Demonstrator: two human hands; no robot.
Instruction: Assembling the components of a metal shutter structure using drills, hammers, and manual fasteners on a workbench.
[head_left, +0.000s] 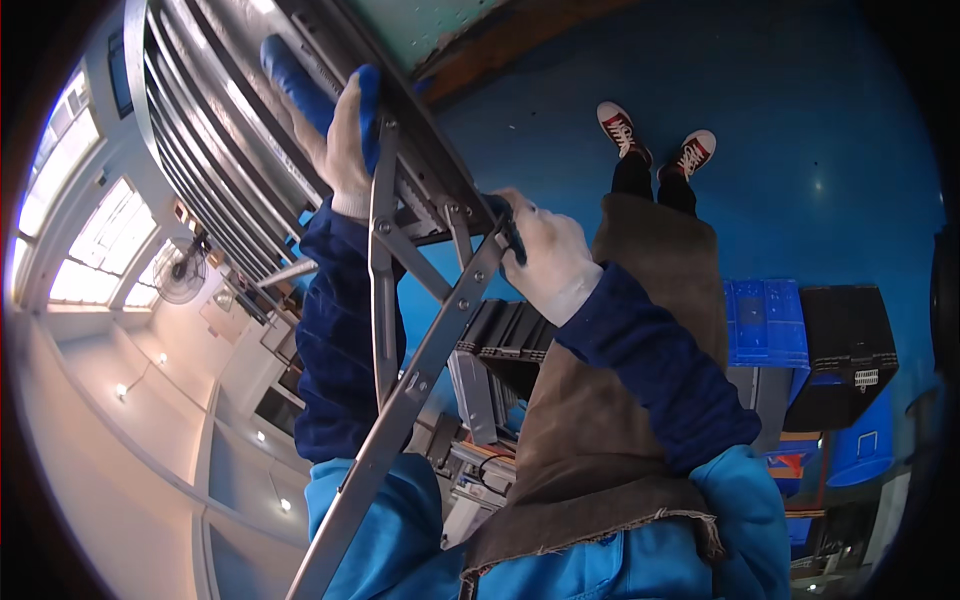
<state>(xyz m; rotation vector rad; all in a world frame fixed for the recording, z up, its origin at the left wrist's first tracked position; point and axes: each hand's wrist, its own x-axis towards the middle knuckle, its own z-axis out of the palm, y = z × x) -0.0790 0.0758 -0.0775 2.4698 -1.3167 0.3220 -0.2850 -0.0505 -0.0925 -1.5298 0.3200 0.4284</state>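
My left hand [345,135], in a white glove with blue-coated fingers, lies on a long grey metal channel [420,150] with thumb and fingers stretched apart. The fingers of my right hand [550,250], also gloved, wrap around the channel's near end. Riveted to that channel is a hinged linkage of flat metal bars [430,355], one of which slants down past my left forearm to the lower edge. Beside the left hand, several long parallel metal bars [215,130] are ranged side by side. The exact grip under the right palm is hidden.
Blue [765,320] and black plastic crates [845,345] stand to the right. A black crate [510,335] sits partly behind my apron. A greenish panel [430,30] is at the top. Red sneakers [620,125] stand on the blue floor [800,130]. A fan [180,270] is at left.
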